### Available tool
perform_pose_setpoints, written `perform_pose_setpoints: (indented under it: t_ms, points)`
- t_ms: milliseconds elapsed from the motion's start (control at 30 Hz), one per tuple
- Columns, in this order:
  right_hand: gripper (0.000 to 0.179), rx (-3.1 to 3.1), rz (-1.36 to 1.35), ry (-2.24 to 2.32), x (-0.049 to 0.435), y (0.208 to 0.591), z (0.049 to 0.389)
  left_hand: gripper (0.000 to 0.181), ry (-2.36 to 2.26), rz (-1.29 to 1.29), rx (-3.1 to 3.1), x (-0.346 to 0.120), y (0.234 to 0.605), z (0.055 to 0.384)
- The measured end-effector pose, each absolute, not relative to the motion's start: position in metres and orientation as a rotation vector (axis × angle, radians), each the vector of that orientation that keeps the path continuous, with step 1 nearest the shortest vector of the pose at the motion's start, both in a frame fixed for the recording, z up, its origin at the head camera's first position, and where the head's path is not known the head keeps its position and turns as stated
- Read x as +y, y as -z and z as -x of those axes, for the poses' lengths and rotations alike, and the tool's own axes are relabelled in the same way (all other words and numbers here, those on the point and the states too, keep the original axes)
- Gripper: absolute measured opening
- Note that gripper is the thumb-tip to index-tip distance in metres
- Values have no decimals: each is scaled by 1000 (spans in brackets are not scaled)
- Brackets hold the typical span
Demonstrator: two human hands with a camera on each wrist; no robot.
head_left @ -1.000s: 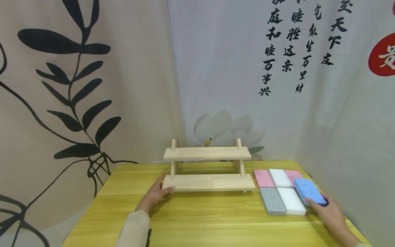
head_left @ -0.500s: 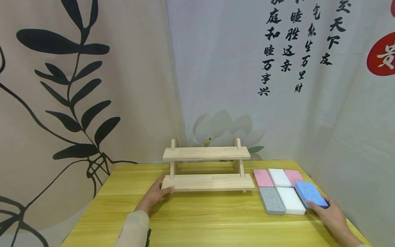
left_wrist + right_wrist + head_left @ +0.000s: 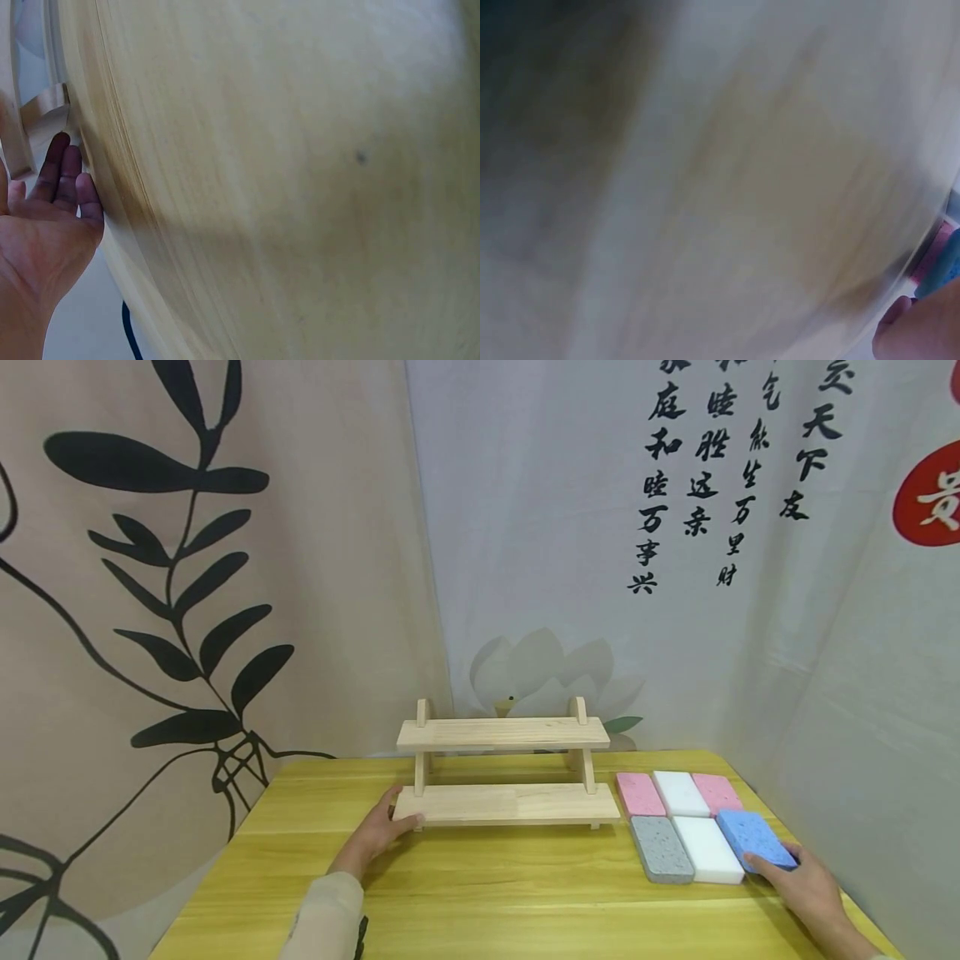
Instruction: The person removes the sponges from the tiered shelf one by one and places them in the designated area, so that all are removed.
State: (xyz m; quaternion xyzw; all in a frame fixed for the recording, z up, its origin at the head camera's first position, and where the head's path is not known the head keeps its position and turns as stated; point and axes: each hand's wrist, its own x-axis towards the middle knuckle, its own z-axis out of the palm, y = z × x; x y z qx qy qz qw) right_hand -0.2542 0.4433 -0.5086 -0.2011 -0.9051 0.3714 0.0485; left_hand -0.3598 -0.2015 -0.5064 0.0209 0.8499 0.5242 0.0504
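A two-tier wooden shelf rack stands at the back middle of the table. My left hand holds the left end of its lower board, thumb at the front edge; in the left wrist view, fingers reach towards a wooden support. At the right, my right hand grips the near right end of a blue sponge, thumb on its near left side. That sponge lies beside a white sponge, with a grey sponge further left. The right wrist view catches only part of the hand and blue sponge.
Behind the front row lie a pink sponge, another white sponge and a second pink sponge. The yellow wood-grain table ends close to the right-hand curtain. A printed curtain hangs behind.
My right hand has lowered the blue sponge and brought it slightly nearer, level with the front row; more of the right pink sponge shows. My left hand has stayed at the rack.
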Motion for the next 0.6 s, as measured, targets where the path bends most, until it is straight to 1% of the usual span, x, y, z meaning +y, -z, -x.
perform_pose_setpoints:
  t_ms: [233,600]
  points:
    - [117,-2812,612,-1127,445,510,255,89,-1605,-71,2597,-202,505,360]
    - [114,-2892,526,-1115,449,513,256,89,-1596,-60,2613,-201,507,361]
